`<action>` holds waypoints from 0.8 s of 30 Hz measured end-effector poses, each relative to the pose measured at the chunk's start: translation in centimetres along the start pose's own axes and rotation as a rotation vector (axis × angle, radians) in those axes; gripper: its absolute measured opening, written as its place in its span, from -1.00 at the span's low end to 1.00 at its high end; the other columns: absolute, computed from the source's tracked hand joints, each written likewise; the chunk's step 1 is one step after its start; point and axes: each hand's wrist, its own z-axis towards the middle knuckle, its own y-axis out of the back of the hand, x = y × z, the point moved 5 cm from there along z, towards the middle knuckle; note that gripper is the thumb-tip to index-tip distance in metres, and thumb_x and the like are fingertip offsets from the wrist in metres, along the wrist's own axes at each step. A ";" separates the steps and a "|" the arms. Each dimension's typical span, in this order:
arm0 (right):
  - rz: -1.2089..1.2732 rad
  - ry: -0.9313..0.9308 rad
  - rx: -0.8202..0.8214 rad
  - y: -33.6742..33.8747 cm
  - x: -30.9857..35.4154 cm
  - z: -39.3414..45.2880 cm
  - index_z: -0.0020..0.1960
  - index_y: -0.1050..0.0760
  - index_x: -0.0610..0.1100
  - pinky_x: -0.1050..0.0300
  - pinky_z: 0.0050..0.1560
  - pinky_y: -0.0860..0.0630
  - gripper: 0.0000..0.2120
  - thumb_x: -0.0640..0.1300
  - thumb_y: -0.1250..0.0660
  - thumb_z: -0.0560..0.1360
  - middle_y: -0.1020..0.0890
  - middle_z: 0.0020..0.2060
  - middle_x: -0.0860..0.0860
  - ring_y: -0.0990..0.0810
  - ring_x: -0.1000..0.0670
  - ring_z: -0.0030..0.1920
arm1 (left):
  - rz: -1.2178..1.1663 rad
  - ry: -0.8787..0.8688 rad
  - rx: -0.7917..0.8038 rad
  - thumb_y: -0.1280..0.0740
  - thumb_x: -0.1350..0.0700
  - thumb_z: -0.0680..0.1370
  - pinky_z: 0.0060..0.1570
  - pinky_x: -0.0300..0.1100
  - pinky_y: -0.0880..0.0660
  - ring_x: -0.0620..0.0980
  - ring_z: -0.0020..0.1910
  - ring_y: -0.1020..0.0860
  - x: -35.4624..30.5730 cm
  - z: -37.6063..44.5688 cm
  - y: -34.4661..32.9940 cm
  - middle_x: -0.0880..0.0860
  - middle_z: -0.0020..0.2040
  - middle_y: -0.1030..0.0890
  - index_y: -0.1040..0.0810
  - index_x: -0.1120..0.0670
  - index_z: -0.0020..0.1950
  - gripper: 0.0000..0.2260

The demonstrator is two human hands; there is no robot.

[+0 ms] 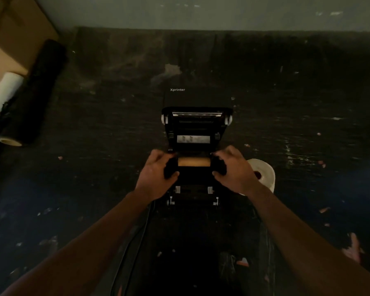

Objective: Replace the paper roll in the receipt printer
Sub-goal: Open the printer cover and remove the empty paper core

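Fingers of the left hand point(156, 174) and right hand point(233, 169) are closed on the black end holders either side of a brown cardboard core point(194, 161), held in the open receipt printer point(194, 133). A white paper roll point(264, 174) stands just right of the printer on the dark, scuffed table point(94, 167).

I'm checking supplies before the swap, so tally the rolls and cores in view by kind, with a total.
Empty brown cores, in the printer between the left hand and right hand: 1
White paper rolls beside the printer: 1
Large white rolls at far left: 1
Large black rolls at far left: 1
Total: 4
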 end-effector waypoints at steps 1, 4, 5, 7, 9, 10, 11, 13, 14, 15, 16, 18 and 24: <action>-0.031 0.014 -0.012 -0.1 0.1 0.1 0.36 -0.52 -0.04 0.02 0.20 -0.52 -0.48 -0.03 -0.55 0.45 -0.49 0.20 -0.04 -0.51 -0.09 0.24 | 0.044 -0.015 -0.012 -0.51 0.03 0.51 0.19 -0.10 -0.56 0.00 0.16 -0.53 0.0 0.1 -0.1 0.06 0.29 -0.42 -0.52 0.01 0.42 -0.51; -0.001 0.019 -0.055 0.3 0.0 0.8 0.29 -0.59 -0.07 0.05 0.14 -0.46 -0.60 -0.01 -0.53 0.49 -0.51 0.13 -0.04 -0.50 -0.10 0.23 | 0.094 -0.038 -0.068 -0.52 0.04 0.51 0.20 -0.04 -0.56 0.04 0.18 -0.51 -0.2 1.0 0.4 0.07 0.24 -0.45 -0.61 0.05 0.32 -0.61; 0.022 0.019 -0.052 0.6 0.0 0.9 0.26 -0.61 -0.07 0.07 0.12 -0.45 -0.63 -0.03 -0.54 0.49 -0.51 0.11 -0.03 -0.51 -0.10 0.22 | 0.085 -0.048 -0.068 -0.53 0.06 0.51 0.21 -0.03 -0.55 0.06 0.18 -0.51 -0.3 1.2 0.5 0.08 0.23 -0.47 -0.63 0.07 0.29 -0.64; 0.111 0.035 -0.056 1.4 0.3 0.8 0.21 -0.63 -0.10 0.08 0.10 -0.46 -0.67 -0.07 -0.56 0.48 -0.52 0.07 0.00 -0.54 -0.09 0.19 | -0.003 -0.065 -0.076 -0.53 0.10 0.52 0.20 -0.05 -0.52 0.05 0.20 -0.53 -0.4 1.4 1.0 0.08 0.22 -0.52 -0.64 0.08 0.26 -0.68; 0.311 0.035 -0.076 2.5 0.9 0.3 0.20 -0.64 -0.10 0.06 0.17 -0.56 -0.70 -0.12 -0.56 0.49 -0.60 0.09 0.01 -0.62 -0.05 0.18 | -0.215 -0.003 -0.068 -0.51 0.10 0.55 0.17 -0.12 -0.56 -0.02 0.19 -0.60 -0.4 1.3 1.9 0.01 0.19 -0.60 -0.63 0.02 0.27 -0.71; 0.444 0.015 -0.090 3.1 1.2 -0.1 0.21 -0.64 -0.10 0.06 0.22 -0.59 -0.71 -0.13 -0.54 0.51 -0.66 0.11 0.01 -0.66 0.00 0.18 | -0.354 0.047 -0.044 -0.49 0.09 0.57 0.14 -0.14 -0.61 -0.06 0.18 -0.64 -0.5 1.1 2.3 -0.02 0.18 -0.65 -0.62 -0.02 0.26 -0.73; 0.583 -0.013 -0.095 3.7 1.5 -0.7 0.21 -0.64 -0.08 0.07 0.26 -0.61 -0.73 -0.14 -0.53 0.52 -0.71 0.10 0.03 -0.68 0.06 0.17 | -0.493 0.089 -0.022 -0.48 0.08 0.58 0.11 -0.14 -0.65 -0.07 0.16 -0.68 -0.6 0.7 2.5 -0.03 0.16 -0.70 -0.64 -0.01 0.26 -0.75; 0.813 -0.063 -0.102 4.4 2.1 -2.7 0.19 -0.65 -0.04 0.10 0.22 -0.63 -0.78 -0.14 -0.50 0.55 -0.77 0.03 0.02 -0.73 0.08 0.12 | -0.743 0.157 -0.006 -0.48 0.05 0.58 0.07 -0.07 -0.68 -0.02 0.13 -0.72 -1.4 -0.6 2.6 0.02 0.10 -0.75 -0.67 0.00 0.25 -0.76; 0.892 -0.091 -0.109 4.4 2.3 -4.0 0.18 -0.66 -0.02 0.09 0.19 -0.64 -0.79 -0.13 -0.49 0.55 -0.78 0.01 0.00 -0.74 0.06 0.10 | -0.857 0.184 0.002 -0.49 0.02 0.57 0.06 -0.07 -0.68 0.01 0.13 -0.73 -1.9 -1.7 2.2 0.05 0.09 -0.76 -0.69 -0.01 0.23 -0.76; 0.959 -0.130 -0.116 4.1 2.5 -5.6 0.17 -0.66 0.00 0.06 0.16 -0.66 -0.80 -0.12 -0.49 0.55 -0.78 0.02 -0.01 -0.75 0.03 0.09 | -0.928 0.203 0.010 -0.50 -0.02 0.56 0.06 -0.08 -0.67 0.03 0.13 -0.73 -2.5 -2.9 1.7 0.06 0.09 -0.77 -0.70 -0.02 0.21 -0.75; 1.019 -0.179 -0.127 3.4 2.5 -7.3 0.15 -0.67 0.01 0.03 0.14 -0.68 -0.81 -0.12 -0.49 0.55 -0.78 0.03 -0.02 -0.76 0.00 0.09 | -0.958 0.214 0.013 -0.51 -0.07 0.53 0.06 -0.09 -0.67 0.05 0.13 -0.73 -2.9 -4.3 1.0 0.08 0.09 -0.77 -0.71 -0.03 0.20 -0.73; 1.150 -0.275 -0.167 1.5 2.3 -10.9 0.08 -0.70 0.01 0.05 0.07 -0.71 -0.85 -0.16 -0.50 0.53 -0.78 0.04 -0.06 -0.77 -0.06 0.06 | -0.955 0.249 0.023 -0.54 -0.16 0.47 0.05 -0.08 -0.68 0.08 0.11 -0.74 -3.5 -6.9 -0.7 0.10 0.06 -0.78 -0.73 -0.06 0.18 -0.66; 1.245 -0.617 -0.340 -3.4 -3.5 -19.7 -0.02 -0.71 -0.08 -0.12 0.11 -0.69 -0.90 -0.13 -0.56 0.47 -0.79 -0.10 -0.11 -0.78 -0.15 -0.02 | -0.929 0.363 0.093 -0.54 -0.09 0.43 0.09 -0.01 -0.68 0.06 0.02 -0.77 -5.1 -12.1 -5.2 0.08 0.00 -0.79 -0.77 -0.08 0.07 -0.76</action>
